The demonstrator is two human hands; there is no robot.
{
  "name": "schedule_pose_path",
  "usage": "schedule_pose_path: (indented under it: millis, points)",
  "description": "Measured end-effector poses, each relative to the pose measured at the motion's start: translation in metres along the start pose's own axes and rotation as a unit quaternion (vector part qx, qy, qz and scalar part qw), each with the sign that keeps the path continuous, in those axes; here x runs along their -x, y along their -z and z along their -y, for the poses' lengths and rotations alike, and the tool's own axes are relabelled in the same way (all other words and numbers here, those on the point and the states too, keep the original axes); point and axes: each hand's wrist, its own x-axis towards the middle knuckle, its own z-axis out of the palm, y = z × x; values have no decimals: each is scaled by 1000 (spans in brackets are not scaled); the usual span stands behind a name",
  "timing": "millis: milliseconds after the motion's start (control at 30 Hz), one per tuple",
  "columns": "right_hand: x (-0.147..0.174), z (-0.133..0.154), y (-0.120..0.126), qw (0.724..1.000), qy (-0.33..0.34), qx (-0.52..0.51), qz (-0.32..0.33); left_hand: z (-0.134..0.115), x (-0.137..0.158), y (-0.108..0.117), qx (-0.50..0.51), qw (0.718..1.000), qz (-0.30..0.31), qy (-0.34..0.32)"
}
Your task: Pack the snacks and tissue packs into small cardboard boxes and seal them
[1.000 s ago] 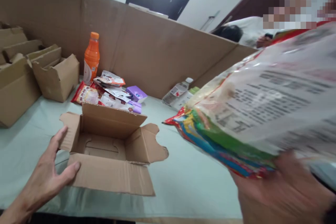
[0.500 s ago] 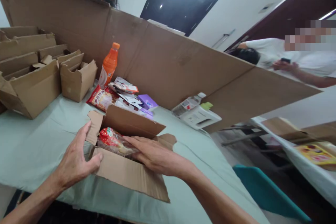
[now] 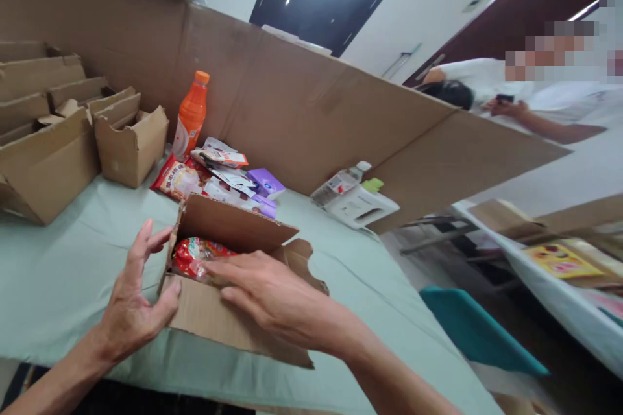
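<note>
While your open left hand (image 3: 134,301) braces the cardboard box (image 3: 233,298) at 9 o'clock and your flat right hand (image 3: 272,298) presses the snack packet (image 3: 195,256) inside, uneven pressure could crush it.

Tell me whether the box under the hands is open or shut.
Open: the box has its back flap raised, and a red snack packet shows inside under the right hand.

The open box (image 3: 228,311) is plain brown corrugated cardboard, matt, with rough torn flap edges. The snack packet (image 3: 195,256) inside it is glossy crinkled plastic film. The table cover (image 3: 58,266) is smooth, pale green cloth, lightly creased; the orange bottle (image 3: 191,115) is shiny plastic.
</note>
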Motion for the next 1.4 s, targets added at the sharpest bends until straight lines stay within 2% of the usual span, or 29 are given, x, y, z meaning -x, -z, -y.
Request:
schedule_pose_path:
  millis: [100,167,233,300,367,400,467,533,633,733,833,900,1033,1100,1167,1267,1333,1400]
  points:
    - [-7,-1,-11,998,16,-45,44,-2,-5,3,-20,999,36,-27]
    - [-3,-4,-13,997,48,-50,18,-1,-8,6,-45,994,77,-63]
    - [14,-10,-10,994,74,-33,-70,3,-10,9,-52,989,112,-85]
    - [41,-22,-7,976,56,-9,-208,6,-12,14,-39,986,139,-81]
    - [69,-40,-8,936,-16,24,-351,7,-16,23,-19,982,172,-70]
    - [82,-50,-11,913,-61,39,-401,7,-19,29,-11,979,193,-67]
    - [99,-68,-19,885,-121,49,-446,6,-27,42,6,967,244,-70]
    - [103,-78,-30,893,-114,19,-435,6,-35,53,15,951,294,-89]
    - [87,-80,-43,926,-29,-38,-375,7,-44,55,-11,938,328,-114]
    - [62,-77,-48,951,43,-54,-300,7,-43,41,-30,955,268,-120]
    - [52,-80,-50,956,74,-75,-274,2,-38,22,-49,980,168,-96]
    - [56,-83,-49,943,71,-99,-311,-3,-36,12,-79,987,124,-65]
    - [66,-88,-36,865,-12,-85,-494,-11,-35,-2,-116,990,80,-26]
    - [63,-87,-29,849,-36,-44,-525,-11,-34,-7,-129,989,66,-36]
    - [56,-86,-28,876,-25,-13,-481,-10,-33,-9,-143,986,62,-52]
    - [49,-85,-43,935,27,28,-352,-4,-33,-8,-132,985,96,-52]
    - [51,-87,-59,950,53,55,-302,3,-36,-7,-107,985,127,-45]
    - [56,-91,-75,950,73,64,-298,11,-42,-8,-64,982,174,-46]
